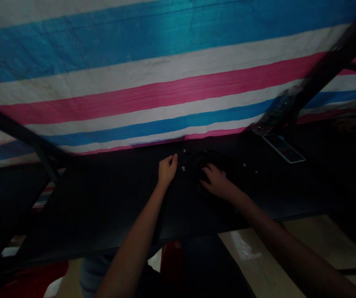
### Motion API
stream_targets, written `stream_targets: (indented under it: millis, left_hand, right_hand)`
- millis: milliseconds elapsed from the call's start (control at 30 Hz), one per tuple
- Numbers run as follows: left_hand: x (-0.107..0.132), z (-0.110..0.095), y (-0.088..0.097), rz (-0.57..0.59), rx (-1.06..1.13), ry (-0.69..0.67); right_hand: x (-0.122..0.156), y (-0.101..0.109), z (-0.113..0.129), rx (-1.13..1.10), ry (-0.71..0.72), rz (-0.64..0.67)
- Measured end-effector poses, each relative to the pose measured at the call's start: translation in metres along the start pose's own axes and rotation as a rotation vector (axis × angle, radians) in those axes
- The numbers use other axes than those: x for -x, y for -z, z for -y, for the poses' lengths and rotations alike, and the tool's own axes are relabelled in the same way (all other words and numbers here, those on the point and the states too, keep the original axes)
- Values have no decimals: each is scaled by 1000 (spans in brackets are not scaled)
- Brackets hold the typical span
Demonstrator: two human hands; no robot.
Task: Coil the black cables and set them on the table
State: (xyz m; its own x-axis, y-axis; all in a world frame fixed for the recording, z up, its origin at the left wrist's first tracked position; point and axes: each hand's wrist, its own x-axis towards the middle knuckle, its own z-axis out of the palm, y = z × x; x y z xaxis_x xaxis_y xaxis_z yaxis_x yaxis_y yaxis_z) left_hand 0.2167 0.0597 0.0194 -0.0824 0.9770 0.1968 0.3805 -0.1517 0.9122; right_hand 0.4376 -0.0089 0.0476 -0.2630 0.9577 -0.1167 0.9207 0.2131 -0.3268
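Observation:
A dark coil, which looks like black cable (193, 162), lies on the black tabletop (112, 194) and barely stands out from it. My right hand (217, 182) rests on the coil's right side, its bent fingers hooked over it and the thumb toward the inside. Just left of the coil is my left hand (167, 169), closed with thumb and fingers together; whatever is in the pinch is hidden. Between the hands, close to the left fingertips, sits a small white piece (183, 168), perhaps a connector end.
A phone (285, 148) and a clear plastic bottle (275, 111) are at the back right. Dark slanted frame bars (329, 74) flank the table. Behind hangs a striped tarp (153, 99). Cardboard (258, 256) shows below the front edge. Another person's hand (348, 123) is far right.

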Motion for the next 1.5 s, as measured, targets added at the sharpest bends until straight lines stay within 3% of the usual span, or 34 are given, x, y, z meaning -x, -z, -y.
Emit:
stream_targets:
  millis: [100, 200, 400, 533, 567, 633, 733, 767, 833, 933, 1067, 1233, 1400, 1500]
  left_hand:
    - [-30, 3, -12, -49, 68, -21]
    - [-52, 11, -8, -137, 160, 2]
    - [-68, 33, 43, -389, 221, 43]
    - [-70, 41, 64, -514, 165, 52]
    - [-71, 42, 65, -506, 150, 54]
    - [-71, 43, 62, -448, 123, 54]
    - [-71, 39, 54, -305, 114, 45]
    - [-71, 37, 53, -250, 123, 43]
    - [-70, 34, 50, -140, 158, 50]
    - [-69, 31, 47, 0, 242, 92]
    - [-67, 27, 46, 126, 419, 180]
    - [-62, 14, 57, 242, 520, 252]
    - [-54, 8, 57, 282, 402, 220]
    - [-51, 7, 43, 210, 258, 156]
  right_hand:
    - [2, -5, 30, -75, 86, 22]
    - [0, -11, 59, -154, 161, 95]
    - [-5, -14, 98, -271, 328, 221]
    - [-22, 12, 97, -426, 508, 444]
    - [-31, 22, 92, -496, 562, 498]
    - [-56, 38, 73, -731, 550, 462]
    - [-100, 49, 31, -1080, 305, 163]
    - [-113, 47, 15, -1149, 201, 55]
    - [-132, 37, -12, -1324, -34, -35]
    - [-147, 15, -35, -1413, -106, -113]
    - [-155, -6, -23, -1485, -109, -176]
    - [-161, -19, 12, -1574, -31, -30]
    - [-161, -25, 19, -1681, 83, 161]
    - [-159, -26, 22, -1740, 143, 277]
